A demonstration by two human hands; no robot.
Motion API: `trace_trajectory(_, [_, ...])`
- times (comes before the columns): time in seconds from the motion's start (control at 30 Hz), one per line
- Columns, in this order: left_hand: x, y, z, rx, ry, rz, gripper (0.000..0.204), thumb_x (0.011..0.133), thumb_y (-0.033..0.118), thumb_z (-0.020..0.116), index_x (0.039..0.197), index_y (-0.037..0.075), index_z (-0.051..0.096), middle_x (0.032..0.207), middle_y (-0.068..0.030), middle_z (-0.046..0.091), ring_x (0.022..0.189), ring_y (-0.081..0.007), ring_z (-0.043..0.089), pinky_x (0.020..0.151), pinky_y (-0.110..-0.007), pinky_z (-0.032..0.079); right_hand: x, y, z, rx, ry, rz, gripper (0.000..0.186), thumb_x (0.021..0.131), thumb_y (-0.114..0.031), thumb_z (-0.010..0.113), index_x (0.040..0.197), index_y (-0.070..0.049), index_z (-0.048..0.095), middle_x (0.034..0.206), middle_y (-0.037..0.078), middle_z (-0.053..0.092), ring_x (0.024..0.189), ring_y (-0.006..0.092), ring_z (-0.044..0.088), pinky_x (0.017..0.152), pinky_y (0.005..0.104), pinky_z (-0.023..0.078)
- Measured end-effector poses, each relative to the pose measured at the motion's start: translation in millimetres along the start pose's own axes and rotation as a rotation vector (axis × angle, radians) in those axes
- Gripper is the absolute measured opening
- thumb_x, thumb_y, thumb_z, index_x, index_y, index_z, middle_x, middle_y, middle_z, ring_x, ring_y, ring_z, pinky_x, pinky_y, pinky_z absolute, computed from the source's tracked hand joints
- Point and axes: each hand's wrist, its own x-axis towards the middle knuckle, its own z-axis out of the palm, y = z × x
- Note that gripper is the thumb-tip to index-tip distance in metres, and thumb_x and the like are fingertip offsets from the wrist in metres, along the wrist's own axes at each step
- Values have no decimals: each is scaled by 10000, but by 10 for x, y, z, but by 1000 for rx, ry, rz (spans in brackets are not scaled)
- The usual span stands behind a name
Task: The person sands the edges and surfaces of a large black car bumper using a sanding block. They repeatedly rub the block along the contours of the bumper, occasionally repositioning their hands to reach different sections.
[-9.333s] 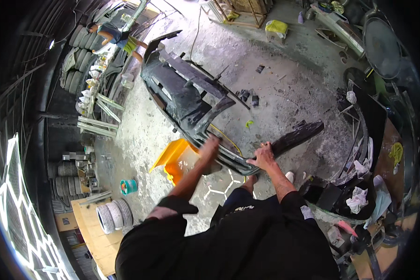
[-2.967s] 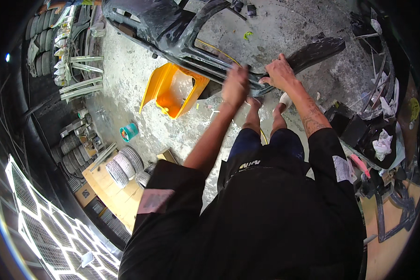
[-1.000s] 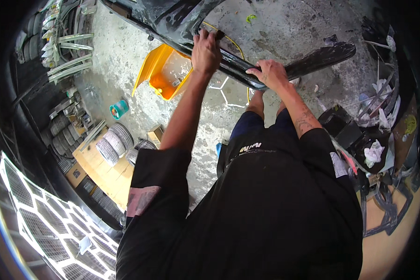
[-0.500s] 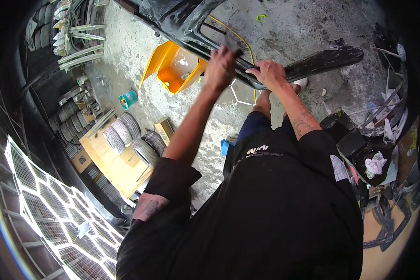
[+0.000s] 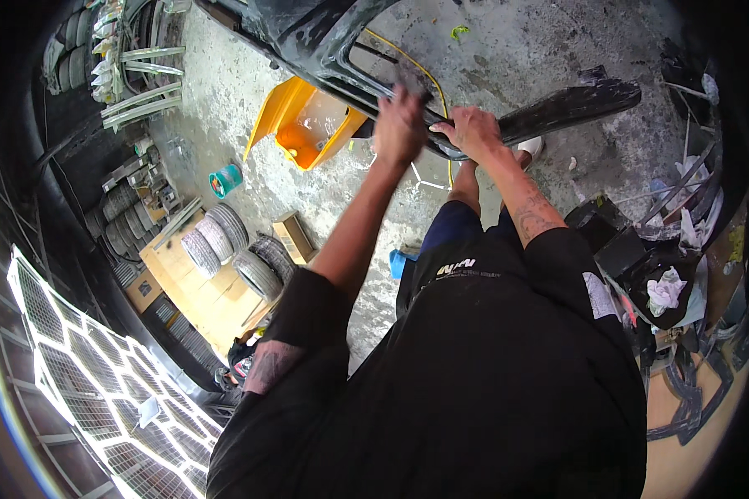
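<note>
A large black car bumper (image 5: 329,60) with pale, dusty scuffs crosses the top of the view, and its narrower end (image 5: 574,110) reaches off to the right. My right hand (image 5: 477,133) is closed over the edge of the bumper, thumb pointing left. Beside it, my left hand (image 5: 401,126) is at the bumper's near edge, blurred by motion, with its fingers curled. Something small and dark shows by those fingers, too smeared to name. How the left palm meets the bumper is hidden.
On the concrete floor lie a yellow-orange panel (image 5: 266,112), a teal bucket (image 5: 225,180) and a yellow cable (image 5: 416,62). Left stand several tyres (image 5: 258,274) by a wooden board (image 5: 183,279). Dark parts and crumpled paper (image 5: 666,291) crowd the right. Lit hexagonal lamps (image 5: 100,366) glow lower left.
My left hand has shifted slightly down along the bumper's edge and stays blurred. My right hand keeps its hold. The whole view has moved a little.
</note>
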Motion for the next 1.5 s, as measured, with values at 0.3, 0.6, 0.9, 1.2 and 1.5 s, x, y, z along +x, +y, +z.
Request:
trace_trajectory(0.3, [30,249,-60,-10,-30,-44,208,899,109,605,1076,92,711,1096,-192,613,984,-463,584,841,-527,527,-33,59,106,-32,20,-29,575,912,-602,670,973,-39,769,896,187,760,888,378,754,759,487,592])
trace_trajectory(0.6, [-6,160,47,30,-30,6,278,901,92,604,1161,94,703,1144,-181,588,1012,-464,593,892,-550,530,-21,77,77,-33,-4,-10,567,918,-614,659,966,-59,766,910,198,758,880,380,753,764,469,596])
trace_trajectory(0.9, [-97,322,-120,4,-105,-112,290,907,81,569,1155,148,706,1209,-174,573,1028,-472,589,840,-539,576,-26,65,42,0,-36,-9,559,925,-589,668,965,-40,766,910,213,753,888,397,748,774,487,595])
trace_trajectory(1.2, [-167,148,-327,-113,-156,-58,210,936,113,617,1133,111,689,1151,-144,585,1050,-412,565,881,-500,528,-16,77,91,5,11,-14,566,920,-617,654,928,-61,763,880,193,753,843,381,751,725,473,596])
trace_trajectory(1.5, [-143,-885,-494,-207,418,-291,211,972,55,647,1162,-36,654,1085,-217,600,999,-391,597,905,-460,488,-66,-2,102,25,77,-66,531,911,-590,679,1047,-77,713,866,169,744,824,381,743,710,464,595])
